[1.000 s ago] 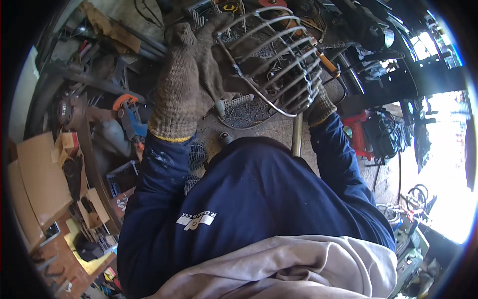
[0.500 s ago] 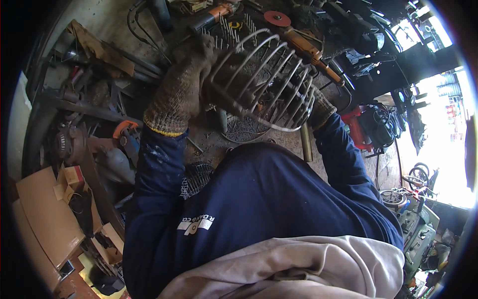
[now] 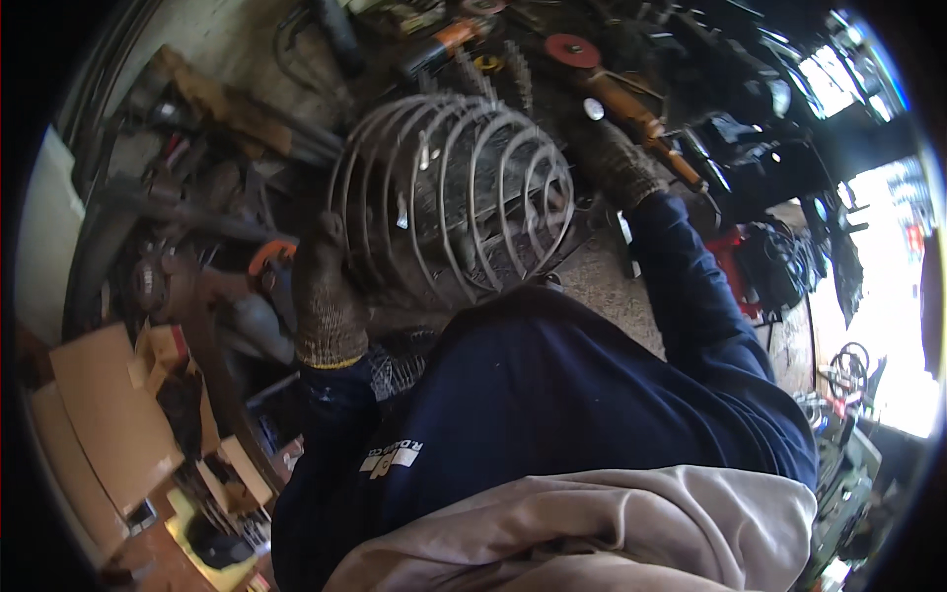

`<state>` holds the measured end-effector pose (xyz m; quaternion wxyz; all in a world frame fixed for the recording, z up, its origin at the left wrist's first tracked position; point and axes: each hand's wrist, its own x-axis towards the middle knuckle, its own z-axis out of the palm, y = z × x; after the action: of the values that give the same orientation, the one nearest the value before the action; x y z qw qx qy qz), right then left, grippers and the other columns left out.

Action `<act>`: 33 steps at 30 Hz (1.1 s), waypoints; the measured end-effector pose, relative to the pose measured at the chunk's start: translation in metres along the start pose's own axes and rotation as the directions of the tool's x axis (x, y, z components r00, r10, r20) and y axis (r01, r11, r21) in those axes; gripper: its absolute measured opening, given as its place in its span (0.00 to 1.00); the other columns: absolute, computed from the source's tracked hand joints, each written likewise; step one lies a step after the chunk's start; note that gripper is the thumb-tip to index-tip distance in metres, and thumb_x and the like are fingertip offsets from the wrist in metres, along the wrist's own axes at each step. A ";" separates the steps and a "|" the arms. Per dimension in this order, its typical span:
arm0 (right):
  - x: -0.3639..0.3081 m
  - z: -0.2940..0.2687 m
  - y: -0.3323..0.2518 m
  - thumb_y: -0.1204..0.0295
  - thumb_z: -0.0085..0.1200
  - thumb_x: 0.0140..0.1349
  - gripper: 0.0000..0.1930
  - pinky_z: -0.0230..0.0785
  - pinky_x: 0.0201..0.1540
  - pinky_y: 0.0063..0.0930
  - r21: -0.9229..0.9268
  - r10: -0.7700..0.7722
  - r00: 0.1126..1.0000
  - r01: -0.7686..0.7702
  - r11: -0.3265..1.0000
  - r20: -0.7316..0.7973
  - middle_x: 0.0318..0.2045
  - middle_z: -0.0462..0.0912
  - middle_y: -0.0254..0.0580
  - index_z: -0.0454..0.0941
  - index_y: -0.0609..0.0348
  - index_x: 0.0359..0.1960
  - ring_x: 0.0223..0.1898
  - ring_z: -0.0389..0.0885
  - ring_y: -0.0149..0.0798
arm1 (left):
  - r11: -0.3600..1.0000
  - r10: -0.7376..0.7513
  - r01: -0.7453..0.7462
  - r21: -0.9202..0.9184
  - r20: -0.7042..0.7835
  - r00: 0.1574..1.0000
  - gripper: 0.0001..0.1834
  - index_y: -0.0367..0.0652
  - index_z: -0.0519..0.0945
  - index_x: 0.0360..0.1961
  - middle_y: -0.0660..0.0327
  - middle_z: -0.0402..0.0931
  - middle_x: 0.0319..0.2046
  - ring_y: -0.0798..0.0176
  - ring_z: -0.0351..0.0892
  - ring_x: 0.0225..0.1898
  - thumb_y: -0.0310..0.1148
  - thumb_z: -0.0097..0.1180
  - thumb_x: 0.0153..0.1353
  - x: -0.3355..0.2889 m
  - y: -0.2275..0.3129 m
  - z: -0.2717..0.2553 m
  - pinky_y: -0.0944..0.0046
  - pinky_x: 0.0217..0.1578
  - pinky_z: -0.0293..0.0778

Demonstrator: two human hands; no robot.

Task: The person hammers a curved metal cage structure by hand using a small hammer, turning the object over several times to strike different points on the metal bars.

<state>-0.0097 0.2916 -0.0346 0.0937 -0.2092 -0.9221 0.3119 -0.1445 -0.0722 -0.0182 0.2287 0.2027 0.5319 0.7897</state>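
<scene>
Left hand (image 3: 326,296) fingers pinching the wire cage (image 3: 454,187) rim; right hand (image 3: 612,158) fingers curl around its far side — it may slip and snag the angle grinder (image 3: 621,99).

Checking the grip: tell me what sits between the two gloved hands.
In the head view, the domed wire guard spans the gap: the left hand grips its left rim, and the right hand is at its right edge.

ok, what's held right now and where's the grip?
A round wire cage. The gloved left hand grips its outer ring at the lower left; the gloved right hand is at the far right edge, its grip there unclear.
</scene>
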 end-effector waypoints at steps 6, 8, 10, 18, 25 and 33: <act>0.042 0.001 0.049 0.58 0.51 0.65 0.23 0.70 0.51 0.44 -0.361 -0.029 1.000 0.030 0.932 0.008 0.49 0.80 0.54 0.71 0.53 0.59 0.52 0.78 0.57 | 0.642 0.538 -0.404 0.651 -0.007 0.843 0.18 0.36 0.75 0.58 0.53 0.77 0.54 0.57 0.77 0.54 0.28 0.50 0.68 0.021 0.000 0.032 0.60 0.57 0.73; 0.063 0.007 0.079 0.56 0.52 0.63 0.25 0.70 0.53 0.44 -0.393 -0.084 0.996 0.085 0.916 0.021 0.50 0.80 0.53 0.70 0.51 0.60 0.53 0.77 0.57 | 0.604 0.573 -0.411 0.683 -0.015 0.819 0.17 0.35 0.74 0.58 0.53 0.76 0.54 0.57 0.76 0.56 0.21 0.49 0.68 0.026 -0.009 0.041 0.62 0.58 0.72; 0.075 0.019 0.082 0.53 0.54 0.61 0.26 0.70 0.54 0.44 -0.363 -0.125 0.992 0.113 0.925 -0.008 0.50 0.81 0.51 0.72 0.49 0.59 0.54 0.78 0.55 | 0.882 0.405 -0.297 0.367 -0.267 0.874 0.18 0.36 0.74 0.58 0.52 0.76 0.54 0.57 0.76 0.56 0.20 0.49 0.67 0.025 -0.015 0.052 0.62 0.58 0.72; 0.052 0.006 0.072 0.51 0.59 0.60 0.28 0.73 0.51 0.42 -0.115 -0.045 0.984 0.025 0.993 -0.174 0.46 0.83 0.52 0.75 0.57 0.55 0.48 0.82 0.52 | 0.977 0.145 -0.198 -0.081 -0.430 0.891 0.22 0.36 0.71 0.60 0.46 0.75 0.54 0.51 0.80 0.51 0.34 0.52 0.68 0.035 -0.023 0.103 0.51 0.48 0.81; 0.027 0.024 0.046 0.38 0.35 0.70 0.38 0.75 0.42 0.26 0.937 -0.158 0.973 -0.108 0.331 0.168 0.41 0.82 0.40 0.71 0.62 0.60 0.41 0.81 0.33 | 0.617 0.446 -0.174 0.767 -0.158 0.881 0.27 0.35 0.67 0.62 0.44 0.70 0.59 0.50 0.76 0.56 0.39 0.53 0.68 0.038 -0.075 0.113 0.49 0.52 0.79; 0.026 0.002 -0.016 0.43 0.48 0.67 0.31 0.76 0.36 0.29 0.959 0.215 0.937 -0.284 0.001 0.277 0.38 0.80 0.40 0.72 0.58 0.57 0.33 0.80 0.34 | 0.983 -0.045 0.054 0.173 -0.055 0.997 0.25 0.34 0.68 0.61 0.54 0.75 0.55 0.60 0.75 0.55 0.34 0.58 0.66 0.010 -0.106 0.137 0.59 0.58 0.71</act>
<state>-0.0387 0.2911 -0.0254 0.1314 -0.2386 -0.4038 0.8734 -0.0598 0.0711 -0.0675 0.2161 0.1886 0.6097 0.7389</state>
